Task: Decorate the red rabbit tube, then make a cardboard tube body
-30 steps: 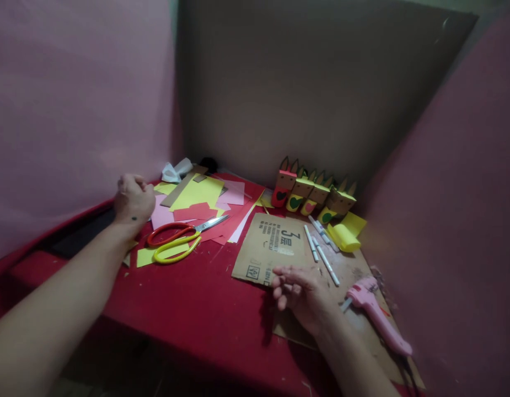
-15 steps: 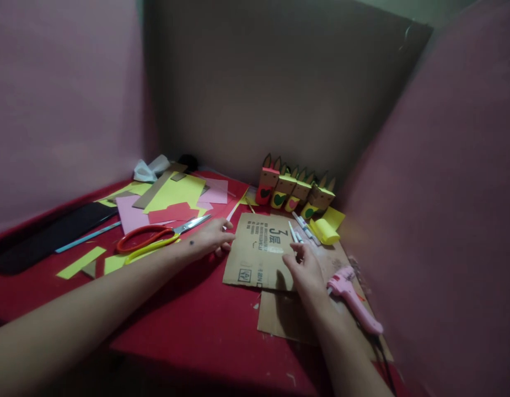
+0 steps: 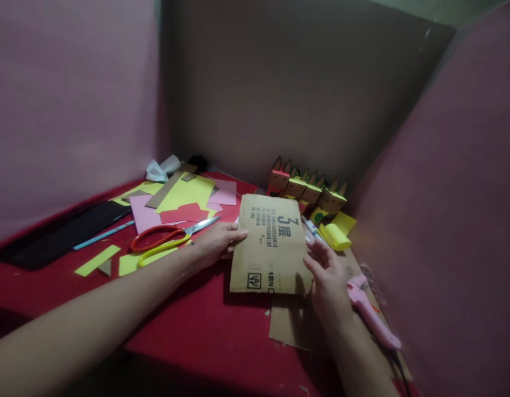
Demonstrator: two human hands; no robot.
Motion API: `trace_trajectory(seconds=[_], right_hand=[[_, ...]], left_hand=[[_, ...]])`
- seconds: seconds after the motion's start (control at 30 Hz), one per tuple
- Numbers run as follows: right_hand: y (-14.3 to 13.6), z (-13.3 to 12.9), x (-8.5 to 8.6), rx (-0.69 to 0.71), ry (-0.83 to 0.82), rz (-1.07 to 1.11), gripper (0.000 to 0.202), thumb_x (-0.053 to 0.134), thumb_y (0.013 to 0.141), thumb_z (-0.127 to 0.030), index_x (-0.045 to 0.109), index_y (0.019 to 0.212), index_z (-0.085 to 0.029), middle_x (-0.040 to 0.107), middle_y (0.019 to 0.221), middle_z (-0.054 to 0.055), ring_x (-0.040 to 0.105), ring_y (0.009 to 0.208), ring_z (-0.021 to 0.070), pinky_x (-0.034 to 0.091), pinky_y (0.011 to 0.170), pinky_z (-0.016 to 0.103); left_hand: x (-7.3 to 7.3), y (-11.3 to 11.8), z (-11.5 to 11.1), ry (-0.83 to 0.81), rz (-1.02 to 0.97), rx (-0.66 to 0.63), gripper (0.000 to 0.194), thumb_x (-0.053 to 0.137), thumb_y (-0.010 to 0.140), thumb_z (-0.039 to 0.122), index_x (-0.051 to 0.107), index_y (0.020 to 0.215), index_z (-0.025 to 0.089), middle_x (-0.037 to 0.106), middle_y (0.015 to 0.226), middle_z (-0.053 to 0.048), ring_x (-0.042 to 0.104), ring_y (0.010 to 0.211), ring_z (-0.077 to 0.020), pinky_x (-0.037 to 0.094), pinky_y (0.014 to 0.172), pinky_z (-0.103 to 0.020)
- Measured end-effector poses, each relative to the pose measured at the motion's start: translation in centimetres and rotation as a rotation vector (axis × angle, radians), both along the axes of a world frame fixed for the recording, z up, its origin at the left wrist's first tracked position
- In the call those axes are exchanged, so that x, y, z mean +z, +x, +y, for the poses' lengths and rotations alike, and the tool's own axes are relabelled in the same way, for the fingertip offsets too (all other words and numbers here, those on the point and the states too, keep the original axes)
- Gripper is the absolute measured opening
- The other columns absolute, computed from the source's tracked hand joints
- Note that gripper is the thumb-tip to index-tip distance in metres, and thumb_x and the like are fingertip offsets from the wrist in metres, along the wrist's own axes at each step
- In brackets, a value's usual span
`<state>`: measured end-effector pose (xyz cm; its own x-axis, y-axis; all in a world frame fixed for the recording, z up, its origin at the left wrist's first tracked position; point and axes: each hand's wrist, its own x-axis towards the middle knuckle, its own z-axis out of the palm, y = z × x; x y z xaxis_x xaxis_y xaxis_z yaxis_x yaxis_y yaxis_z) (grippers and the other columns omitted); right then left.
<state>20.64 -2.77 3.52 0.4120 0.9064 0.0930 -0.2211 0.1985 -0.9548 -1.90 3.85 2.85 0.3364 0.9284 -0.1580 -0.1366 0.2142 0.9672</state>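
A printed cardboard piece (image 3: pixel 265 248) is raised off the red table, its far edge tilted up. My left hand (image 3: pixel 225 240) grips its left edge, thumb on top and fingers partly hidden beneath. At the right edge is my right hand (image 3: pixel 326 270), thumb and fingers around the side with the fingertips partly hidden. Another brown cardboard sheet (image 3: pixel 294 325) lies underneath, near my right wrist. Scissors (image 3: pixel 172 237) with red and yellow handles rest just left of my left hand. White pens (image 3: pixel 311 227) lie beyond my right hand.
Several cardboard figures (image 3: pixel 310 190) stand at the back. A pink glue gun (image 3: pixel 374 317) lies at the right by a yellow paper roll (image 3: pixel 336 236). Coloured paper (image 3: pixel 188 193), a blue stick (image 3: pixel 103 235) and a black item (image 3: pixel 64 234) lie at the left.
The printed cardboard has been lifted from the table and tilted, now with both hands at its edges. It hides the lower part of some figures. The whole view has shifted slightly.
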Motion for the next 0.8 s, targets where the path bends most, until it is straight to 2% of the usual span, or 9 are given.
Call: trace_trajectory(seconds=[0.03,0.1,0.2,0.33,0.4,0.5,0.67,0.8], right_hand=[[0.0,0.1,0.3,0.039,-0.040,0.087,0.047,0.079,0.054,-0.017,0.062,0.098,-0.023,0.067,0.103,0.002,0.062,0.097,0.0189,0.049,0.086,0.031],[0.0,0.4,1.2,0.205,-0.170,0.229,0.044,0.078,0.053,-0.016,0.065,0.094,-0.021,0.070,0.097,0.003,0.064,0.093,0.0206,0.052,0.080,0.032],[-0.7,1.0,2.5,0.459,-0.314,0.355,0.031,0.075,0.058,-0.024,0.068,0.087,-0.017,0.073,0.084,0.007,0.066,0.092,0.0270,0.055,0.078,0.040],[-2.2,1.2,2.7,0.692,-0.263,0.541,0.032,0.066,0.074,-0.044,0.070,0.097,-0.022,0.075,0.094,0.004,0.066,0.097,0.0263,0.052,0.088,0.046],[-2.6,0.9,2.0,0.745,-0.179,0.611,0.043,0.056,0.080,-0.057,0.069,0.104,-0.024,0.074,0.105,0.004,0.064,0.104,0.0253,0.048,0.094,0.046],[-2.9,0.2,0.8,0.790,-0.095,0.646,0.061,0.045,0.080,-0.071,0.065,0.116,-0.026,0.069,0.117,0.007,0.056,0.117,0.0272,0.041,0.102,0.049],[-3.1,-1.0,-0.1,0.771,-0.042,0.619,0.073,0.046,0.075,-0.077,0.057,0.128,-0.028,0.066,0.121,0.009,0.050,0.123,0.0311,0.036,0.105,0.054],[-3.6,-1.4,0.0,0.844,-0.036,0.608,0.083,0.048,0.069,-0.082,0.055,0.130,-0.026,0.066,0.119,0.011,0.049,0.124,0.0329,0.036,0.105,0.054]], left_hand=[[0.1,-0.2,0.1,0.010,-0.019,0.013,0.021,0.069,0.073,0.035,0.063,0.073,0.015,0.043,0.051,0.004,0.023,0.039,-0.0043,0.013,0.042,-0.022],[0.3,-0.7,0.5,0.025,-0.047,0.041,0.022,0.068,0.075,0.036,0.064,0.074,0.015,0.039,0.048,0.005,0.020,0.038,-0.0042,0.011,0.041,-0.023],[0.2,-1.3,0.9,0.030,-0.075,0.065,0.023,0.065,0.078,0.037,0.063,0.073,0.015,0.033,0.045,0.007,0.016,0.038,-0.0046,0.009,0.040,-0.023],[-0.1,-1.2,0.7,0.014,-0.107,0.046,0.024,0.064,0.080,0.038,0.060,0.073,0.015,0.031,0.046,0.008,0.015,0.039,-0.0051,0.011,0.038,-0.021],[-0.1,-1.0,0.4,0.007,-0.117,0.019,0.025,0.064,0.080,0.038,0.060,0.074,0.014,0.034,0.048,0.007,0.017,0.040,-0.0051,0.014,0.038,-0.021],[-0.2,-0.6,-0.1,-0.002,-0.120,-0.034,0.028,0.065,0.079,0.040,0.062,0.079,0.013,0.038,0.050,0.006,0.020,0.041,-0.0055,0.018,0.039,-0.021],[-1.0,-0.1,-0.7,0.010,-0.120,-0.070,0.029,0.064,0.080,0.044,0.061,0.080,0.015,0.036,0.050,0.007,0.025,0.041,-0.0065,0.023,0.042,-0.022],[-1.4,0.0,-0.7,0.019,-0.103,-0.090,0.028,0.063,0.082,0.044,0.062,0.078,0.016,0.039,0.051,0.006,0.026,0.042,-0.0065,0.025,0.043,-0.021]])
